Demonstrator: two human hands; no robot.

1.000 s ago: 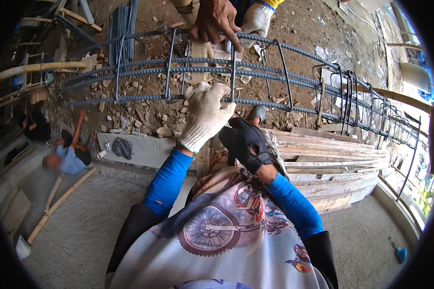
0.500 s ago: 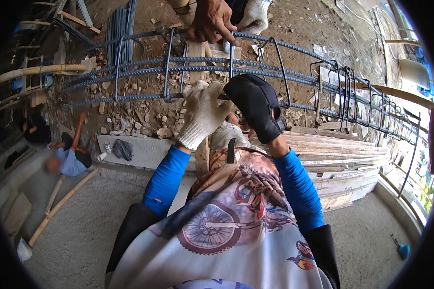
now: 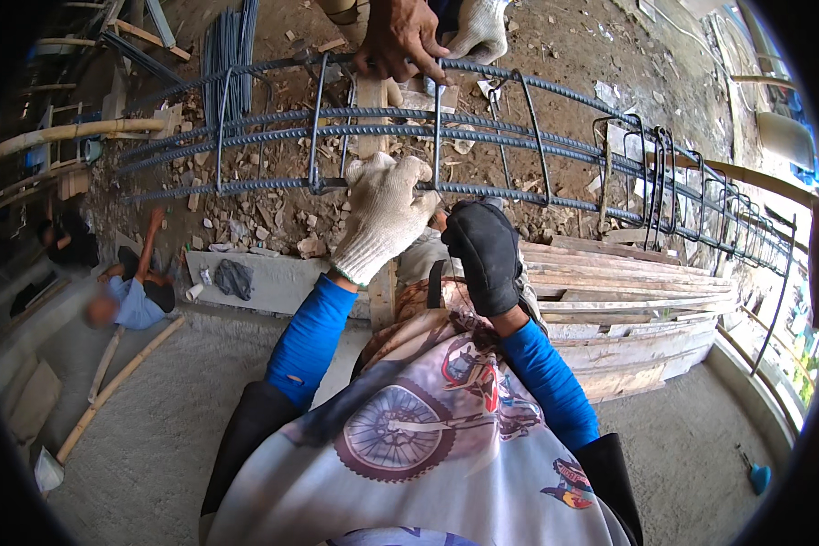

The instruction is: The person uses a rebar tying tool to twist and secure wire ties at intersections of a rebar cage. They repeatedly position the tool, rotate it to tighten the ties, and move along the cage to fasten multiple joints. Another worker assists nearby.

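The left hand (image 3: 382,214) grips the near bar (image 3: 500,193) of the steel cage (image 3: 482,136), which lies just ahead, running left to right. The right hand (image 3: 484,257), just short of it, looks closed, contents hidden; uncovered bar extends rightward, above stacked boards (image 3: 623,282).

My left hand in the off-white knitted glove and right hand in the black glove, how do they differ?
Left hand wears an off-white knitted glove; right hand wears a black glove. Left hand curls over the nearest ribbed steel bar; right hand sits lower in the picture, its fingertips hidden. Both wrists emerge from blue sleeves.
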